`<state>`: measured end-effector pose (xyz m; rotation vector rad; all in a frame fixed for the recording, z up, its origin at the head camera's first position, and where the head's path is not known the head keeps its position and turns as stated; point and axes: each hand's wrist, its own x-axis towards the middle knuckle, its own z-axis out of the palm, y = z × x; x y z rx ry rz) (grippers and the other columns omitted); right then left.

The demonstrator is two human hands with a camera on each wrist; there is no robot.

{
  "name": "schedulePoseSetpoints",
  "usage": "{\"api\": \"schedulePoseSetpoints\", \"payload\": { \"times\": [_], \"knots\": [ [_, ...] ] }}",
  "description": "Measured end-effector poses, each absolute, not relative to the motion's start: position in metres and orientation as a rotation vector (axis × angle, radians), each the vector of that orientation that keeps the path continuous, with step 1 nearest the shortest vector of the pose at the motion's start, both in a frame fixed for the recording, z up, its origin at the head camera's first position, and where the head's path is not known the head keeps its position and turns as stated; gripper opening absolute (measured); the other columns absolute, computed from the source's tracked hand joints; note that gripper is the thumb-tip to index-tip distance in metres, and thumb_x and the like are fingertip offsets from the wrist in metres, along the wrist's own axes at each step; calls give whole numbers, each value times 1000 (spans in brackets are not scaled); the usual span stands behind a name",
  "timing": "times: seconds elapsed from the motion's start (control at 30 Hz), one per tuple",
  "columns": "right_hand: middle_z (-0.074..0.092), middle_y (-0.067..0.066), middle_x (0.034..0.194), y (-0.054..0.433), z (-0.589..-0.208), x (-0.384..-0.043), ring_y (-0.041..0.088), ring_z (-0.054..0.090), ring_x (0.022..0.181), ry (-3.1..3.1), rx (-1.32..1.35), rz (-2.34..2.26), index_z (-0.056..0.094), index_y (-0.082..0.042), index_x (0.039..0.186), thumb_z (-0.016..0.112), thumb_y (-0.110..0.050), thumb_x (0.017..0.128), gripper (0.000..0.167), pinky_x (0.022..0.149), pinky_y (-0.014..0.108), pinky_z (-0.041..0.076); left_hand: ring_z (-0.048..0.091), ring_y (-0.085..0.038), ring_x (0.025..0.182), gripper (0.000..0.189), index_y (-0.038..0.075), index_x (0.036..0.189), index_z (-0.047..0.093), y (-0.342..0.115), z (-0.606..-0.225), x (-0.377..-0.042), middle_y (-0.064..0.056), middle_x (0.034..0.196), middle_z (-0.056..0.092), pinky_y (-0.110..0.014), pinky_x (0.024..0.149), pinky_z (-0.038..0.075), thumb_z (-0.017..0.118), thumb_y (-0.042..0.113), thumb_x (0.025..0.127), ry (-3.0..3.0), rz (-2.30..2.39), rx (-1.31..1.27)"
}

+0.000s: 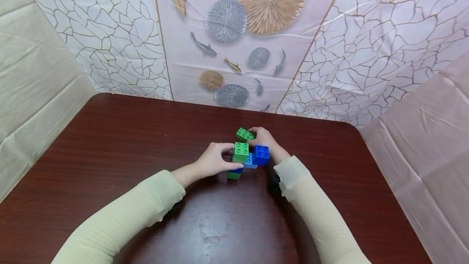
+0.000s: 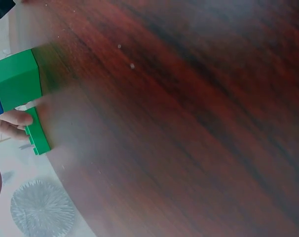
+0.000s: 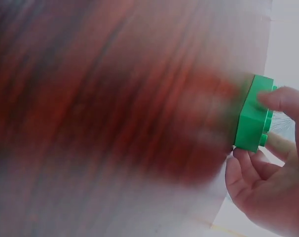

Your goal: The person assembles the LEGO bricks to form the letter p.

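Observation:
A stack of toy building bricks stands near the middle of the table. Its top is a light green brick [image 1: 241,152], a light blue brick [image 1: 250,163] juts out to the right, and a dark blue brick [image 1: 261,156] is on that. Lower down, dark blue and green show. My left hand [image 1: 210,161] grips the stack between thumb and fingers from the left. Just behind the stack, my right hand [image 1: 265,139] pinches a separate green brick [image 1: 244,134]. The right wrist view shows this green brick [image 3: 253,116] between thumb and fingers, its studs facing right.
The dark red-brown table [image 1: 128,141] has a glossy surface. Behind it hangs a patterned cloth [image 1: 227,52] with fish and round shapes. Pale cloth [image 1: 425,154] borders the right side. Light sleeves [image 1: 124,215] cover both forearms.

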<state>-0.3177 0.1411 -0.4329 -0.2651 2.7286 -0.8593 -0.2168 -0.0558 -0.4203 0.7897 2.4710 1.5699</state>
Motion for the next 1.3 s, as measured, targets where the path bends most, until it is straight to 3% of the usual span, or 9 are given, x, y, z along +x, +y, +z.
{"api": "schedulePoseSetpoints", "payload": {
  "times": [0.37,0.63,0.87,1.13,1.3],
  "knots": [
    [60,19,119,150,-429,-309,29,55,103,2772,-178,-911,55,0,121,65,-18,86,41,94,42,46,66,-11,91,38,8,110,64,-54,-421,-216,-5,101,71,-22,79,53,77,24,78,2465,1564,786],
    [61,20,116,164,-416,-301,27,56,93,2802,-205,-983,56,1,123,63,-21,87,42,82,37,50,65,-11,92,40,9,112,64,-54,-419,-215,-5,102,70,-22,79,53,76,24,78,2453,1567,781],
    [61,19,116,171,-406,-299,27,56,94,2817,-217,-1033,58,-2,120,63,-22,87,39,83,38,51,65,-11,91,41,8,112,64,-55,-417,-214,-5,102,70,-23,80,53,77,24,77,2467,1560,774],
    [60,18,114,178,-392,-292,24,54,89,2808,-236,-1073,57,-3,122,63,-21,87,40,71,27,47,65,-11,89,39,9,111,64,-56,-418,-216,-4,100,71,-24,78,54,77,24,78,2465,1565,778],
    [60,18,114,181,-379,-286,25,54,89,2808,-264,-1114,57,-3,123,64,-21,87,41,71,26,46,64,-10,88,37,10,109,64,-55,-419,-217,-3,99,70,-24,78,54,77,24,78,2462,1566,779]
  ]
}}
